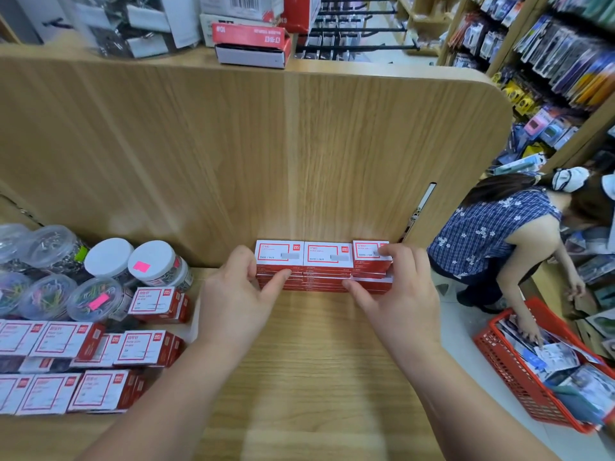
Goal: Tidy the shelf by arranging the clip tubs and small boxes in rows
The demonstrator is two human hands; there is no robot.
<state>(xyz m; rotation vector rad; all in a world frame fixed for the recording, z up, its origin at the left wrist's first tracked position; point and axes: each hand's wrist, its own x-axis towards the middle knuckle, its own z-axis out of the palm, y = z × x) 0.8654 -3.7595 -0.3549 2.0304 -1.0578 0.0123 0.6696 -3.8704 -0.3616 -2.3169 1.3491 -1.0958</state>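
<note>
red basket (512, 374) on floor | crouching person (492, 227) reaching in | stationery racks (565, 54)

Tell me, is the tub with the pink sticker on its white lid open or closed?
Closed. The white lid sits flat on the tub and covers its whole mouth; the pink sticker lies on top.
</note>
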